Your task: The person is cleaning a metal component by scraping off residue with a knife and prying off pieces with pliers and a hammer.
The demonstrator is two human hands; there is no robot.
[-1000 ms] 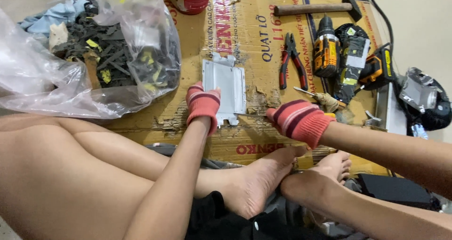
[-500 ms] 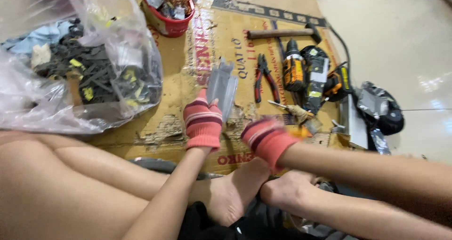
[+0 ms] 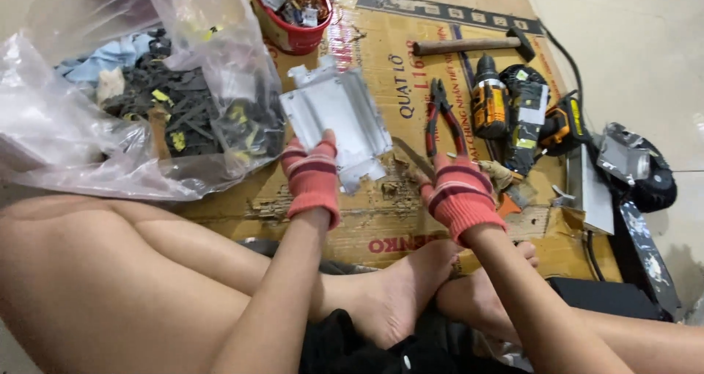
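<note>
My left hand [image 3: 314, 177], in a red striped fingerless glove, grips the lower edge of a thin grey metal plate [image 3: 336, 119] and holds it lifted and tilted above the cardboard sheet [image 3: 381, 59]. My right hand [image 3: 456, 191], in a matching glove, rests palm down on the cardboard just right of the plate, holding nothing, with its fingertips next to the red-handled pliers [image 3: 440, 117]. I sit on the floor with my bare legs and feet under both arms.
A clear plastic bag [image 3: 132, 110] of black and yellow parts lies at the left. A red bucket [image 3: 293, 15] of scrap stands at the back. A hammer [image 3: 477, 45], a yellow cordless drill [image 3: 490, 106], another power tool [image 3: 532, 114] and metal pieces lie at the right.
My left hand has raised the metal plate off the cardboard and turned it toward the left. My right hand let go and settled flat on the cardboard. The view shifted.
</note>
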